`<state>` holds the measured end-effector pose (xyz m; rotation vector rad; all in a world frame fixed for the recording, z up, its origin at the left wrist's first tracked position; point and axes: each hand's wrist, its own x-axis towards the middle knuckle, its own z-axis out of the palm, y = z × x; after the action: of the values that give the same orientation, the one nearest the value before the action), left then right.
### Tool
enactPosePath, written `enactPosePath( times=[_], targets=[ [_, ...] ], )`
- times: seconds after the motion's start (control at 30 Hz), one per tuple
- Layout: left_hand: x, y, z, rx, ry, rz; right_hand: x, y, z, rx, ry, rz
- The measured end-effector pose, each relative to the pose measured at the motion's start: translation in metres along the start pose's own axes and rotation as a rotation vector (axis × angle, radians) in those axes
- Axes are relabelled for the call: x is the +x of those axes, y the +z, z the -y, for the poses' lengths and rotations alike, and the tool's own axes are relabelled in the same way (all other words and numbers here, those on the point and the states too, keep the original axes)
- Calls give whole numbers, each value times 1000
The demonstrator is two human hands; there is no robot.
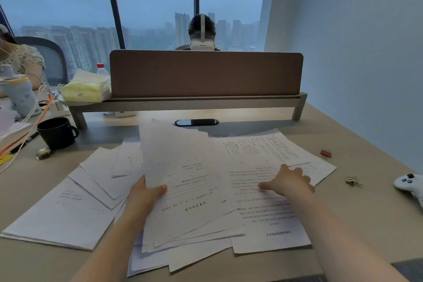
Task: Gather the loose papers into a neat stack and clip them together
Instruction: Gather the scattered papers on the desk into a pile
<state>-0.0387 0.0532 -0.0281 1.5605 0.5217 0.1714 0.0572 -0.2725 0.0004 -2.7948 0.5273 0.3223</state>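
Observation:
Loose white printed papers (73,210) lie spread over the beige desk (357,217) in front of me. My left hand (144,197) grips the left edge of a bundle of several sheets (183,181), lifted and tilted above the others. Fingers spread, my right hand (289,181) rests palm down on a printed sheet (270,217) at the right. Another printed page (258,144) lies further back. A red binder clip (326,153) sits on the desk beyond the papers at the right. A small gold-coloured clip (353,181) lies nearer me on the right.
A black mug (57,133) stands at the left, with a small shiny object (43,153) beside it. A brown desk divider (206,73) on a riser blocks the back. A white game controller (410,184) lies at the right edge. Two people sit beyond and to the left.

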Motion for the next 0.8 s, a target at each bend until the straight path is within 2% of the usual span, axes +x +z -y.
enactPosePath(
  times=[0.13, 0.27, 0.43, 0.57, 0.7, 0.8],
  targets=[
    [-1, -1, 4, 8, -9, -2, 11, -2, -12, -49, 21, 49],
    [-4, -1, 6, 8, -14, -2, 21, -1, -14, 62, 22, 90],
    [-3, -1, 4, 30, -29, -2, 26, 3, -17, 174, -2, 18],
    [1, 0, 0, -3, -14, -13, 28, 1, -21, 493, -64, -112],
    [8, 2, -3, -45, -7, -9, 42, -4, -23, 857, 3, -196],
    [14, 6, -5, -69, 1, -9, 58, -5, -23, 926, 60, -248]
  ],
)
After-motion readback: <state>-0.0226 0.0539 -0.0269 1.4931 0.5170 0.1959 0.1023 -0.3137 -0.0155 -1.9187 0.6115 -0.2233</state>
